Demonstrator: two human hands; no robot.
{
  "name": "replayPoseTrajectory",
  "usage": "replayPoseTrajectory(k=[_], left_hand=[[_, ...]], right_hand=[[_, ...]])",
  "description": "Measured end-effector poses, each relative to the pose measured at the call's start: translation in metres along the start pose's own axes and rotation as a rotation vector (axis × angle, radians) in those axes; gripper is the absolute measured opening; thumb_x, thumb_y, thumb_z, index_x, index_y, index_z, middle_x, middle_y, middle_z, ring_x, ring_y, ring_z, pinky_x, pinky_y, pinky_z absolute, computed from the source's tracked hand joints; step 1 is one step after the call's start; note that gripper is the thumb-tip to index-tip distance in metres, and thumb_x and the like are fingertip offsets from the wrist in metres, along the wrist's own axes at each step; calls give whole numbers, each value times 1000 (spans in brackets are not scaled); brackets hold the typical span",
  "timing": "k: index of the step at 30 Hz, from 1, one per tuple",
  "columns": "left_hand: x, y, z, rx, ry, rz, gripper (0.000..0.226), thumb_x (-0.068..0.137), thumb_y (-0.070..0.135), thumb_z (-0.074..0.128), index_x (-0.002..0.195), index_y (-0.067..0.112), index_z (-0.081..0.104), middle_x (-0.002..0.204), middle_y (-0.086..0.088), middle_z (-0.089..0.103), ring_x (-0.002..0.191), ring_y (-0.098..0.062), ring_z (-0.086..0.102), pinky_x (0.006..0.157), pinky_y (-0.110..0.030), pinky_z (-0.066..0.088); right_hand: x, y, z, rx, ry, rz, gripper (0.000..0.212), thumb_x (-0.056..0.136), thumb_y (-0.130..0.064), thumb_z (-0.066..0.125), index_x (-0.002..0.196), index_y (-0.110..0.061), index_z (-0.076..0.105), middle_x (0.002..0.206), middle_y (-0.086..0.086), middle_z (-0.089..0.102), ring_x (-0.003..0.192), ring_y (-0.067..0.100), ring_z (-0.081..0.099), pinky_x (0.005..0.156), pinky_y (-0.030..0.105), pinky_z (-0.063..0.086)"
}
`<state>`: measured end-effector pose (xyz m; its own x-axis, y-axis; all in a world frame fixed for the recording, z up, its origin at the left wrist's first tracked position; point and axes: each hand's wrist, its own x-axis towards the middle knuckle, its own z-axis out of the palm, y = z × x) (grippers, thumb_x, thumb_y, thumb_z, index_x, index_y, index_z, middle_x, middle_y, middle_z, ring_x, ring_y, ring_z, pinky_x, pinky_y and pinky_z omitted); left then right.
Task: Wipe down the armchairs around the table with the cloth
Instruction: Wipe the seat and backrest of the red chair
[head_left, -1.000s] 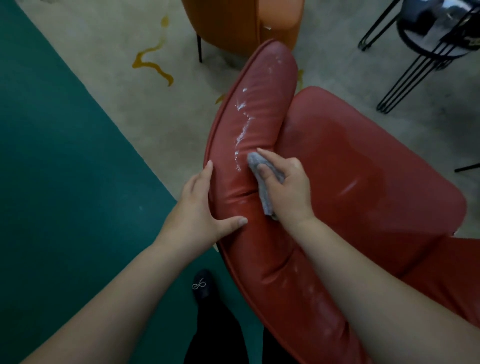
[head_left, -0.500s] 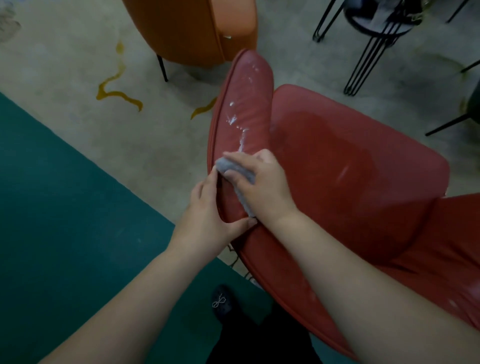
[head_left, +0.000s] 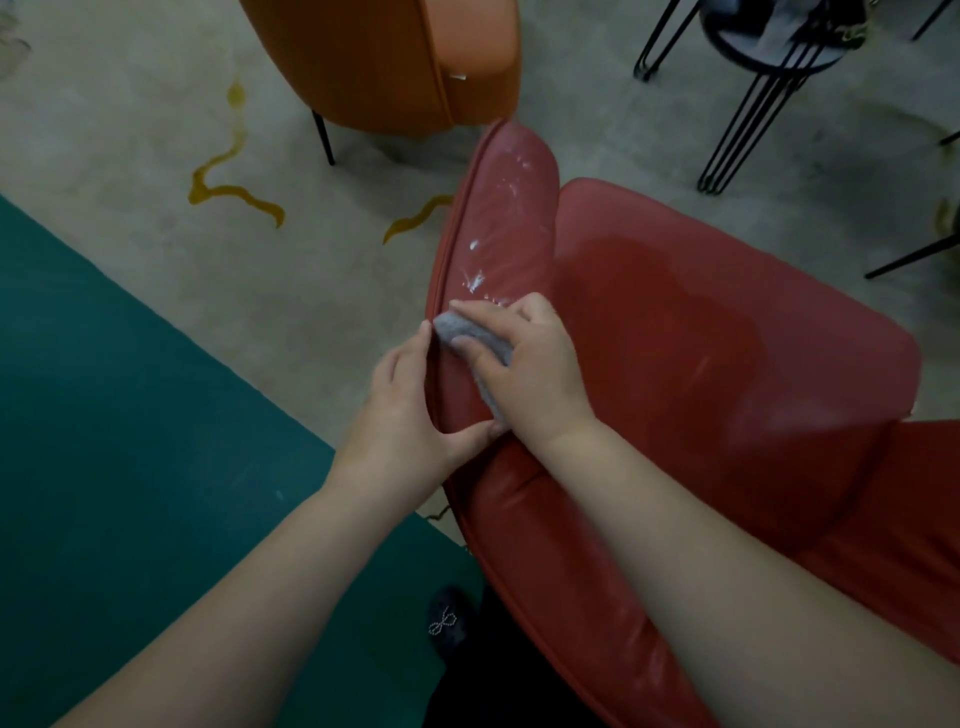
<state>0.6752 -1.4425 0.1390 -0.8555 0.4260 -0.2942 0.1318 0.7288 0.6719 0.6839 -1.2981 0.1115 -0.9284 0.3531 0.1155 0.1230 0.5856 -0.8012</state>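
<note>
A red leather armchair (head_left: 701, 332) fills the right half of the view. Its padded left arm runs up the middle, with white foamy streaks (head_left: 485, 265) on the far part. My right hand (head_left: 530, 374) presses a small grey cloth (head_left: 467, 338) onto the arm's top, near its outer seam. My left hand (head_left: 400, 421) lies flat against the outer side of the same arm, thumb hooked over the top and touching the cloth hand.
An orange armchair (head_left: 395, 57) stands at the top centre on thin black legs. A round black table (head_left: 774, 47) with wire legs sits top right. The floor is beige with yellow squiggles and a teal area (head_left: 130, 441) at left. My dark shoe (head_left: 447, 623) shows below.
My right hand slid the cloth from the arm's inner top across to its outer edge. My left hand stayed braced on the arm, and the view shifted so the chair sits lower.
</note>
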Motion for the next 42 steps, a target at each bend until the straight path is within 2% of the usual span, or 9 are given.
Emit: replayPoseTrajectory(k=[6, 11, 13, 20, 24, 30, 33, 36, 42], left_hand=[[20, 3, -7, 43, 5, -25, 117, 59, 63, 76, 150, 38, 7, 152, 11, 20, 131, -6, 33, 94, -22, 30], [29, 4, -5, 31, 6, 8, 115, 56, 63, 74, 150, 34, 15, 149, 9, 29, 131, -4, 34, 96, -22, 32], [30, 2, -4, 30, -2, -3, 117, 54, 65, 72, 150, 36, 12, 151, 10, 27, 132, -2, 31, 97, -21, 31], [36, 4, -7, 59, -6, -5, 117, 56, 65, 74, 149, 40, 8, 152, 15, 23, 133, 3, 25, 96, -20, 28], [39, 4, -10, 63, -8, 11, 117, 58, 60, 77, 151, 33, 13, 152, 11, 26, 134, 0, 26, 100, -20, 28], [38, 1, -16, 78, -69, -27, 118, 57, 69, 72, 148, 44, 2, 151, 14, 23, 126, -7, 40, 96, -37, 48], [48, -1, -16, 44, -61, 22, 115, 58, 66, 73, 147, 48, 1, 150, 16, 25, 127, -4, 38, 97, -34, 46], [63, -4, -17, -14, -73, 66, 111, 63, 57, 75, 149, 43, 7, 151, 14, 28, 134, -1, 30, 105, -29, 36], [101, -3, -30, 9, -132, 147, 104, 67, 55, 72, 148, 47, 6, 149, 18, 29, 130, 2, 34, 96, -24, 40]], right_hand=[[31, 36, -24, 20, 162, 302, 32, 89, -24, 63, 120, -27, 65, 96, 3, 48, 78, 0, 48, 76, -2, 32], [24, -1, 4, 33, 40, 33, 35, 83, -25, 67, 118, -26, 66, 86, 2, 45, 83, 17, 53, 85, 26, 45], [29, 3, 5, 35, 66, 58, 34, 84, -22, 68, 118, -24, 67, 86, 2, 44, 84, 18, 53, 87, 32, 47], [51, 20, -8, 127, 163, 218, 34, 87, -23, 65, 121, -26, 65, 95, 2, 46, 86, 9, 53, 85, 6, 39], [59, 5, 7, 83, 14, 6, 37, 82, -26, 70, 119, -25, 66, 87, 1, 43, 83, 15, 51, 86, 23, 44], [76, 44, -18, 72, 165, 360, 33, 89, -26, 63, 122, -30, 63, 101, 0, 46, 93, 11, 56, 79, -1, 32], [81, 29, -9, 168, 180, 264, 31, 87, -29, 65, 118, -32, 65, 100, 0, 51, 90, 2, 55, 80, -4, 33], [88, 15, 5, 128, 105, 127, 34, 82, -28, 71, 116, -29, 67, 95, 4, 50, 88, 11, 55, 84, 6, 37], [100, 44, -17, 99, 259, 499, 32, 90, -25, 62, 121, -25, 65, 116, 8, 60, 98, 6, 59, 86, 3, 39]])
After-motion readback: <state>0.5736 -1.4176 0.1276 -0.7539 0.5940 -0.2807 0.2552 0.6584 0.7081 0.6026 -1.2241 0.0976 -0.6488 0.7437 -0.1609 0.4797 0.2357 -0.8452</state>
